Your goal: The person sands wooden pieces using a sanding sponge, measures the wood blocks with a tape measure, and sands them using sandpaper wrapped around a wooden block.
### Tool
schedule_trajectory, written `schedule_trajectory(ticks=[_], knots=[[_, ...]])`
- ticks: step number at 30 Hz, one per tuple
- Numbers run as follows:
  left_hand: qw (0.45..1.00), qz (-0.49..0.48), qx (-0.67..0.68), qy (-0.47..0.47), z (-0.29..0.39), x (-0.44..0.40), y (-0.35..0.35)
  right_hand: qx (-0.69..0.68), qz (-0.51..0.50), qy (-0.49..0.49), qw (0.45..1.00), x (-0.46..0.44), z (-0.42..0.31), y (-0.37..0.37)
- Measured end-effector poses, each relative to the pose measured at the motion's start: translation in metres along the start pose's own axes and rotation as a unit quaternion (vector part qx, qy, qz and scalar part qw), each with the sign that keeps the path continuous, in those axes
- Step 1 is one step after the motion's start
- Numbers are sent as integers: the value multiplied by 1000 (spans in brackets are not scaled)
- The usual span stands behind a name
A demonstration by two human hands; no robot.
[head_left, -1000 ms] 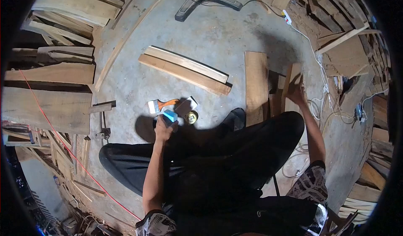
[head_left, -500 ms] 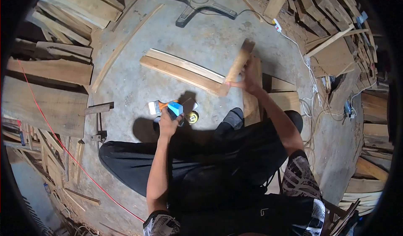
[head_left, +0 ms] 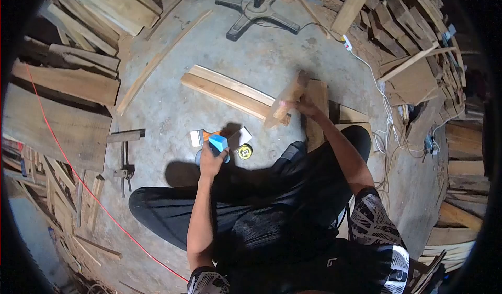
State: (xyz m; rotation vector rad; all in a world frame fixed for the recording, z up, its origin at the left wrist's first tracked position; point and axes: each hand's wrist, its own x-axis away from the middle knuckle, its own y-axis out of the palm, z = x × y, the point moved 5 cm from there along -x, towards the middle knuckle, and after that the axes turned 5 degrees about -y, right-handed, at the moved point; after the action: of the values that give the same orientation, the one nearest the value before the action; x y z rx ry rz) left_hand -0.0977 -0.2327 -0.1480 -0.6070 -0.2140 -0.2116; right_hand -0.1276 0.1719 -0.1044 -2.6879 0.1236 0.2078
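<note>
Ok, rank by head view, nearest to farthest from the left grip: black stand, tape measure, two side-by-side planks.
1. Tape measure: just right of the left grip.
2. Side-by-side planks: on the floor, ahead.
3. Black stand: beyond the planks, near the picture's top.

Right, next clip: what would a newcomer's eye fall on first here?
Probably the bright blue, angular object gripped in the left hand, just left of the round yellow-and-black object on the grey concrete floor. Next, perhaps, the motion-blurred brown wooden piece in the right hand, overlapping in view the right end of two long, pale wooden planks.
</note>
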Motion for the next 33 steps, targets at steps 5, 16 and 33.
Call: schedule_trajectory(ticks=[5, 16, 33], knots=[[1000, -14, -16, 20, -8, -2, 9, -114, -11, 51, 992, -19, -53, -4], [977, 20, 54, 204, 163, -1, -1, -11, 86, 28, 996, -3, -87, -9], [821, -88, -258, 501, 348, -23, 79, -108, 76, 3, 991, -4, -19, 16]])
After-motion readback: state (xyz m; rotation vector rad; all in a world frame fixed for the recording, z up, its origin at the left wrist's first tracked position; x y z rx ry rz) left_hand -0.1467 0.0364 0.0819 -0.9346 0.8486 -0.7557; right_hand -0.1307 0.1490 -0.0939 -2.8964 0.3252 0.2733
